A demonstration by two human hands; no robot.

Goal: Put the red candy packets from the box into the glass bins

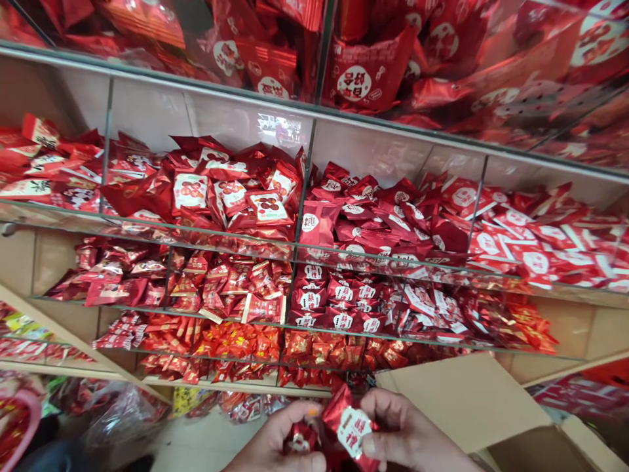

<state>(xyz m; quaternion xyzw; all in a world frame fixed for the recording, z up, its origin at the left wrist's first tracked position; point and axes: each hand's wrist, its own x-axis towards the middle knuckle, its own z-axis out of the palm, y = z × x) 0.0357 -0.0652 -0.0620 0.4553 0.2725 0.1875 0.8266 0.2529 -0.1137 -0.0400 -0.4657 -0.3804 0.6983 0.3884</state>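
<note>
Low in the head view, my right hand [405, 432] pinches a shiny red packet [354, 429] with a white label and red characters, between thumb and fingers. Close beside it, my left hand [280, 442] is curled around another small dark red packet [301, 438]. The two hands nearly meet, and the lower part of what they hold is cut off by the frame. Behind them, small red and orange wrapped packets [322, 347] fill the lowest shelf row. Just above that row lie maroon packets [343, 292] with white labels, stacked in neat columns.
Stepped shelves with glass dividers [305, 170] hold heaps of red packets, and large packets [361, 75] lie on the top level. An opened cardboard box [466, 400] stands right of my hands. Plastic bags [122, 416] and a pink rim [32, 413] are low on the left.
</note>
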